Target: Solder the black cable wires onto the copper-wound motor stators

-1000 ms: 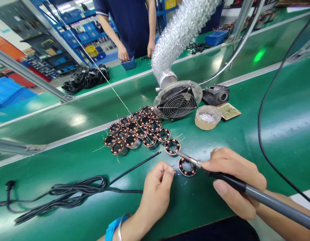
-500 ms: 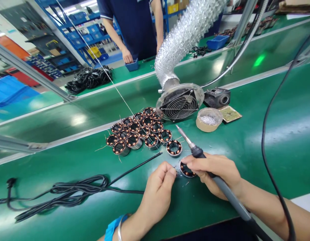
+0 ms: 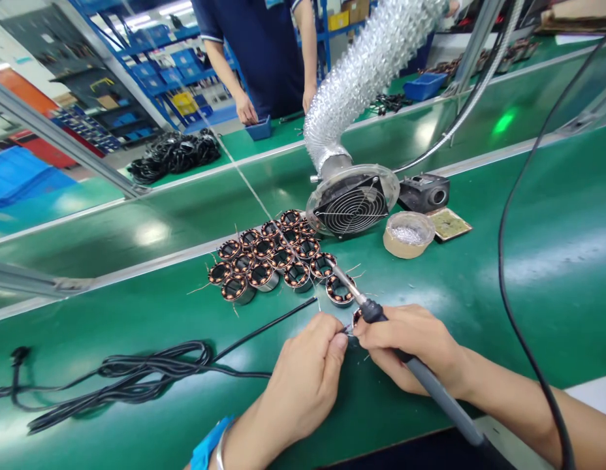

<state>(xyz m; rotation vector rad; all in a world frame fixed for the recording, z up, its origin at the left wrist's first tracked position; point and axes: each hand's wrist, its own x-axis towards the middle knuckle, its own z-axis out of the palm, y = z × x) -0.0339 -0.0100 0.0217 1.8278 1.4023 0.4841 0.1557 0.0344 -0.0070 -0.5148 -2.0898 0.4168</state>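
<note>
One soldering iron [image 3: 371, 310], tip toward eleven o'clock
Our right hand [image 3: 411, 346] grips it; our left hand [image 3: 305, 372] pinches thin wires [image 3: 347, 330].

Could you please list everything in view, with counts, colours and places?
Wound rings: over a dozen, copper and black, mid-bench
Soldering iron: one, black and grey, in the right hand
Duct: one, silver, top centre
Fan: one, black, at the duct's end
Tub: one, tan, right of the fan
Square tray: one, yellowish, beside the tub
Looped cable: one, black, bench left
Bench: one, green, foreground
Co-worker: one, navy shirt, opposite
Left hand: one, bare, pinching a thin lead
Right hand: one, bare, lower right
</note>
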